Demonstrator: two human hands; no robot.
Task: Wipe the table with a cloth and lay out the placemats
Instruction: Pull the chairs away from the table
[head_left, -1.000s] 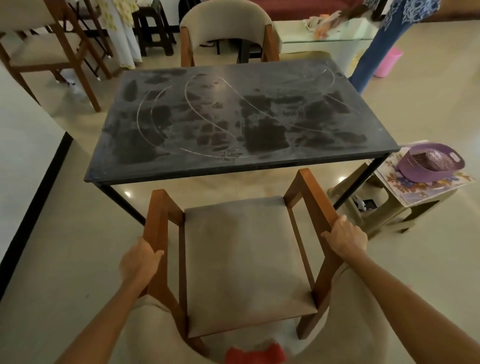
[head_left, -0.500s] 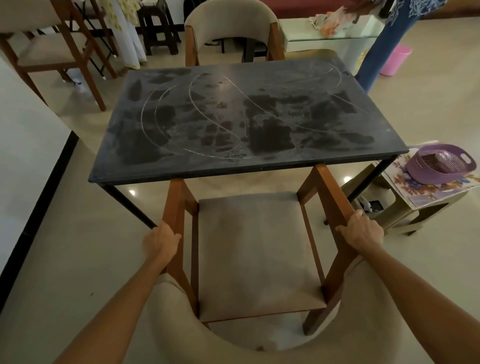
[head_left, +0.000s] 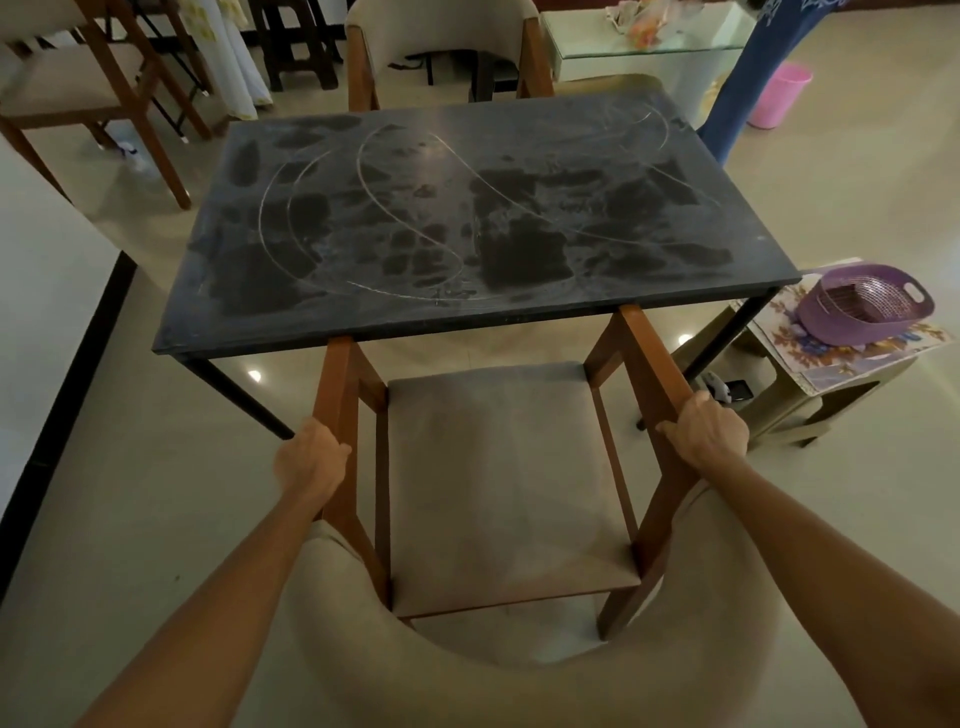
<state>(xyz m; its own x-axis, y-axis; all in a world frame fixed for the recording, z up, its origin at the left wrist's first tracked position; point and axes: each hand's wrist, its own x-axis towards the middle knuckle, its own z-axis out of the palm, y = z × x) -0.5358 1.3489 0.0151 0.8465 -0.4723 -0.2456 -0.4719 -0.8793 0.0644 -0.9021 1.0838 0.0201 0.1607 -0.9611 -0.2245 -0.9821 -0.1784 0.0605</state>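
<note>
I am pushing the chair (head_left: 511, 483) in toward twelve o'clock — over the last second its front armrest ends have been sliding under the near edge of the table (head_left: 467, 218). My left hand (head_left: 310, 457) is gripping the left armrest, fingers curled round the wood, and my right hand (head_left: 705, 428) is gripping the right one the same way. The table is lying dusty and streaked straight ahead — wiping is not yet begun, and I am seeing no cloth or placemats I can be sure of.
</note>
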